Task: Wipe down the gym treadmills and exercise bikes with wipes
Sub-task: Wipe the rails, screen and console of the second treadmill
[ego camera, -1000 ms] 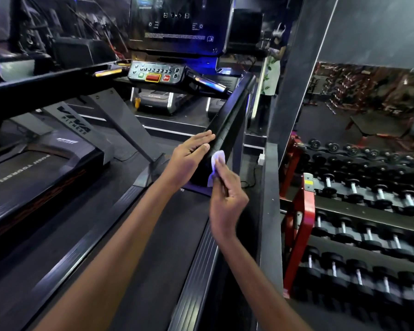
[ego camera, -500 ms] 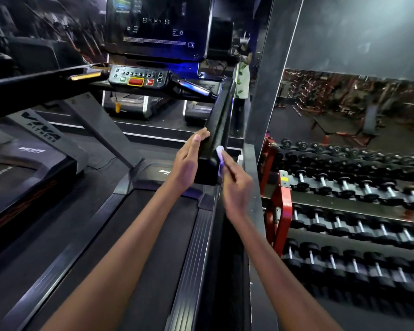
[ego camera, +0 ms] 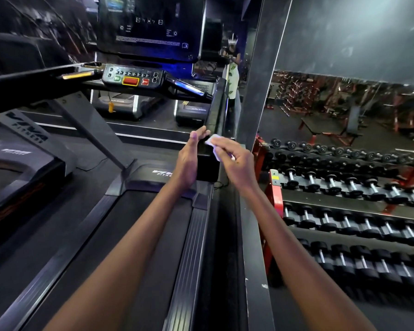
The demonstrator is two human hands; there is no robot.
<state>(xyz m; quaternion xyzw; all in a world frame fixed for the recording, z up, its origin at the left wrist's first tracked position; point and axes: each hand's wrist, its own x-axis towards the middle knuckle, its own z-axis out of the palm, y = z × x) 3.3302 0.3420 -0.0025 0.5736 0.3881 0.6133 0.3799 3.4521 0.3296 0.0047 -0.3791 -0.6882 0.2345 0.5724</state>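
I stand on a black treadmill (ego camera: 153, 235) whose right side handrail (ego camera: 216, 113) slopes down to a blunt end in front of me. My left hand (ego camera: 189, 158) lies flat against the inner face of that rail end, fingers straight. My right hand (ego camera: 234, 161) is closed on a small white wipe (ego camera: 213, 145) and presses it onto the top of the rail end. The control panel (ego camera: 133, 77) with red and green buttons sits under a dark screen (ego camera: 151, 27).
A second treadmill (ego camera: 17, 168) stands to the left. Right of the rail, a grey pillar (ego camera: 258, 91) and a red rack of black dumbbells (ego camera: 344, 182) fill the space. A mirror wall beyond reflects benches and a person.
My right hand has carried the wipe from the outer side of the rail end up onto its top. My left hand stays on the inner face. The view has shifted slightly.
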